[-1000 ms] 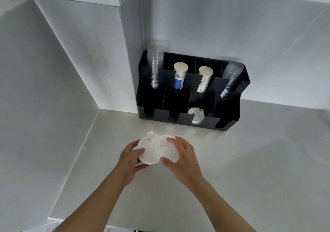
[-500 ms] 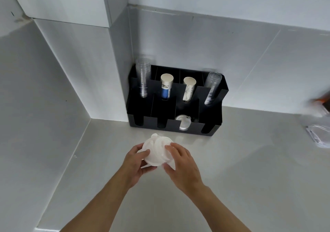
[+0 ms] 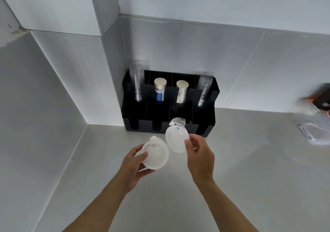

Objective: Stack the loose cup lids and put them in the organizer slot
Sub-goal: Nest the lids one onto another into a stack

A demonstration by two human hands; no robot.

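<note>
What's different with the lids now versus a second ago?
The lids, held together as one overlapping bunch before, are now split: the right hand has pulled a single lid away toward the organizer, while the left hand keeps the remaining stack of lids. The cup stacks and the lids already in the slot look unchanged.

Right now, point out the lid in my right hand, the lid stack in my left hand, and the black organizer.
right-hand lid (image 3: pixel 175 139), head view, centre of its face
left-hand lid stack (image 3: pixel 157 153), head view, top lid's middle
black organizer (image 3: pixel 203 117), head view, bare front wall
</note>
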